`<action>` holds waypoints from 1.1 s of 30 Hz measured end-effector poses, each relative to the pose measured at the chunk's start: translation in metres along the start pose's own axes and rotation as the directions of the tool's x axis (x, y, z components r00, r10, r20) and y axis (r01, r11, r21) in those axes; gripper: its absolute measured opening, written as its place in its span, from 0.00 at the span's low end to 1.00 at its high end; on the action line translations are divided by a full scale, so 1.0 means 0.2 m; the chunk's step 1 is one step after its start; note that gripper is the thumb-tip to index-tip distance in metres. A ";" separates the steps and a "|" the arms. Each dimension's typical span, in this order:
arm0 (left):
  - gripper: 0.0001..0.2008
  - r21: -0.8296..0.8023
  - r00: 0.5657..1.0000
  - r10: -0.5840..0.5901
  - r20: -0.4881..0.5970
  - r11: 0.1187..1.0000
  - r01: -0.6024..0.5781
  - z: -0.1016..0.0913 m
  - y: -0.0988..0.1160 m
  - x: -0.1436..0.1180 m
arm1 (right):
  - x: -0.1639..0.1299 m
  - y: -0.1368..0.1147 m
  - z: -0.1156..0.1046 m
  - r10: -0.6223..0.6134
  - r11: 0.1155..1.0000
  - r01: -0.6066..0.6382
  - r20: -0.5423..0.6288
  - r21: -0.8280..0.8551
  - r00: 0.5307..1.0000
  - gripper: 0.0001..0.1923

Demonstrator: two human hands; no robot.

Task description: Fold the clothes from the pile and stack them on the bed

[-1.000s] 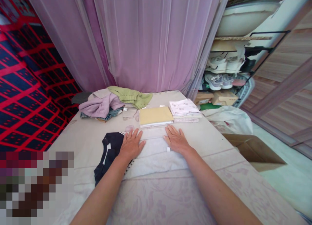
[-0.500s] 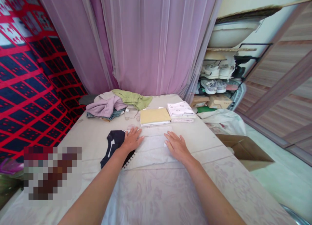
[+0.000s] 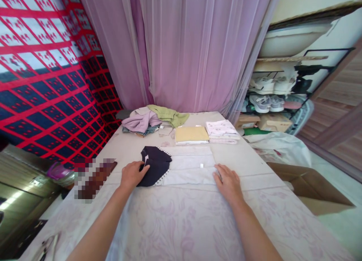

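Observation:
A folded garment lies flat across the bed, with a dark navy top section (image 3: 157,165) at the left and a long white section (image 3: 189,174) stretching right. Scalloped white trim runs along the seam between them. My left hand (image 3: 132,176) rests at the dark neck end, thumb over the cloth and fingers apart. At the opposite, white end my right hand (image 3: 229,181) touches the edge, its fingers spread. A small white tag (image 3: 201,165) shows on the white cloth. The undersides of both hands are hidden.
Behind the garment sit a folded yellow cloth (image 3: 191,135) and a folded printed cloth stack (image 3: 222,128). A loose clothes pile (image 3: 141,120) lies at the back left. Beyond the bed's right edge stand an open cardboard box (image 3: 313,185) and a shoe rack (image 3: 271,91).
My left hand has slid left from the trim to the neck end. My right hand has shifted to the white end's edge. The camera view has turned left.

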State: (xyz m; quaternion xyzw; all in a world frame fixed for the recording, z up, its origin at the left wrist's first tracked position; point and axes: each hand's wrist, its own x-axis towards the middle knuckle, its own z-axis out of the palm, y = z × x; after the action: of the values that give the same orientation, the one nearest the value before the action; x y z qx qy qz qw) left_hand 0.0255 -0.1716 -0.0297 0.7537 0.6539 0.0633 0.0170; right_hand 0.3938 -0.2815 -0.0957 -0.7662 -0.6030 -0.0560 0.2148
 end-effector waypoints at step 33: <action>0.23 -0.574 0.914 0.107 0.392 0.804 0.152 -0.08 -0.17 0.07 | 0.11 -0.08 -0.09 -0.157 0.987 0.158 0.069 -0.007 0.985 0.15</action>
State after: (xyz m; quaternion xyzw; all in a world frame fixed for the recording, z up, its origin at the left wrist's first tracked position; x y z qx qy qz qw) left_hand -0.0083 -0.1529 -0.0160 0.6984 0.5921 0.1068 0.3876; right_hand 0.3873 -0.2652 -0.0680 -0.7190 -0.6682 -0.0505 0.1843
